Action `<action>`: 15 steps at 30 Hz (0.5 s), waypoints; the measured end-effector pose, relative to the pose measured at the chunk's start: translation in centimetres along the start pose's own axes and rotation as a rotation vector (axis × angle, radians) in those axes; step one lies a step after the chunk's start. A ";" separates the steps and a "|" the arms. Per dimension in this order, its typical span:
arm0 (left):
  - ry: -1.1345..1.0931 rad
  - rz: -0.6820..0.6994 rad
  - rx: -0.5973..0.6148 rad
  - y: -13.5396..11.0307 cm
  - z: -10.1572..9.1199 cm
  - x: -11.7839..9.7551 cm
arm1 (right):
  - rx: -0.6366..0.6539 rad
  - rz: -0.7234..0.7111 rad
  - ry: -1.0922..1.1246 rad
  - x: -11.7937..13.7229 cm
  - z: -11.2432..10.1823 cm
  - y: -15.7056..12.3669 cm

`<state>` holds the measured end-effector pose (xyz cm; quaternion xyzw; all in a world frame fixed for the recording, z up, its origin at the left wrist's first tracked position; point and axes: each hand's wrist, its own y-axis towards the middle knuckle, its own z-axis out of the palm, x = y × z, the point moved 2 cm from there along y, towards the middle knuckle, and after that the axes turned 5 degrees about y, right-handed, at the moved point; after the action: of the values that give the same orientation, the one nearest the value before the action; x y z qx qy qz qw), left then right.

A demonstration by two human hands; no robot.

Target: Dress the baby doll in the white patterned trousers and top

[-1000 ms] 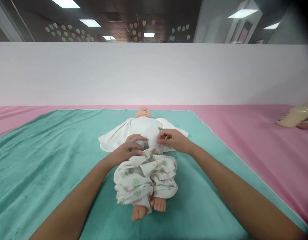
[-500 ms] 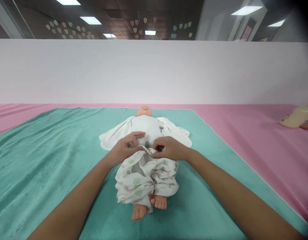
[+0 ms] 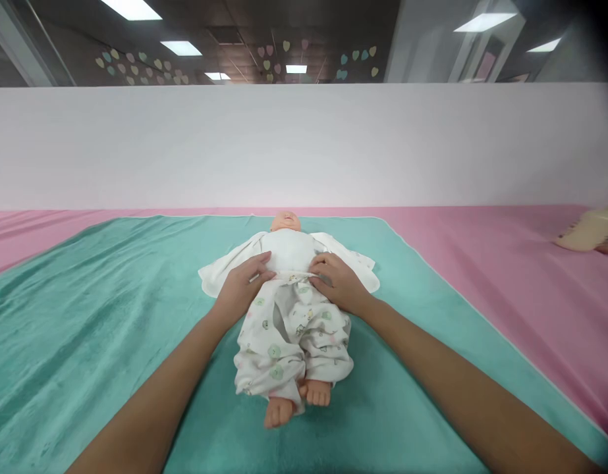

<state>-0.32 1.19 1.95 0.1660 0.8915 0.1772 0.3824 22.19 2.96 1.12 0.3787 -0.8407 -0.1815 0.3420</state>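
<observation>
A baby doll (image 3: 286,220) lies on its back, feet toward me, in a white top (image 3: 290,250) with the sleeves spread out. White printed pants (image 3: 278,355) cover its legs, and both bare feet stick out of the cuffs. At the left side of the waistband is my left hand (image 3: 243,288), thumb and fingers closed on the cloth. My right hand (image 3: 342,283) grips the waistband on the other side, fingers curled with the thumb at its edge. The waistband now meets the hem of the top.
Beneath the doll is a teal blanket (image 3: 110,342) with folds at the left, spread over a pink sheet (image 3: 531,283). A white wall panel (image 3: 304,145) stands behind. Part of a beige, limb-like object (image 3: 587,230) shows at the right edge.
Both hands have moved up toward the doll's chest and apart to the sides. The waistband has come up with them, covering the grey spot on the doll's front.
</observation>
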 end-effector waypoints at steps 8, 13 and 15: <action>0.414 -0.053 0.004 3.9 -0.1 0.7 | -0.090 0.180 -0.141 -2.7 1.7 2.9; 0.243 -0.099 -0.071 5.4 0.7 1.6 | -0.188 0.342 0.103 -5.5 2.4 5.1; 0.138 -0.114 -0.080 5.1 1.0 2.0 | -0.218 0.395 0.192 -6.6 2.9 5.0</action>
<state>-0.05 6.77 2.35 0.0870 0.9159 0.2019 0.3358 20.74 11.36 -1.02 0.1834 -0.8374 -0.1639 0.4881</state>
